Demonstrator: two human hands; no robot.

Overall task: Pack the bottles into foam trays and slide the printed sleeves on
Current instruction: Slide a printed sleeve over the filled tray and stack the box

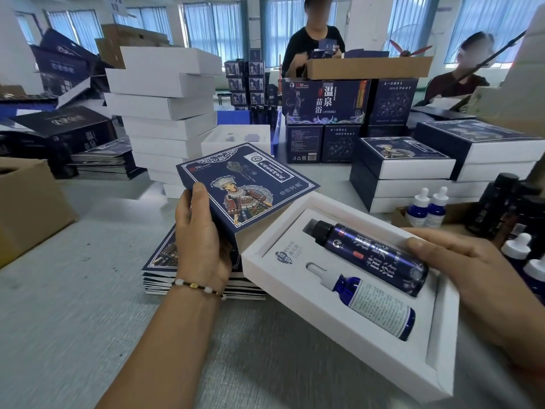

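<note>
A white foam tray [333,329] is held above the grey table, tilted toward me. In its two slots lie a tall dark-blue bottle [371,256] with a black cap and a smaller blue dropper bottle [368,302] with a white top. My right hand [472,278] grips the tray's right edge, thumb by the tall bottle. My left hand [200,234] holds a navy printed sleeve [247,181] with a costumed figure on it, its open end next to the tray's upper-left corner.
Under the sleeve lies a stack of flat sleeves [165,270]. White boxes [165,113] tower at the back left; sleeved boxes [413,172] pile up at the right. Loose dropper bottles [427,206] and dark bottles [501,208] stand far right. A carton [26,208] sits left. Two people work beyond.
</note>
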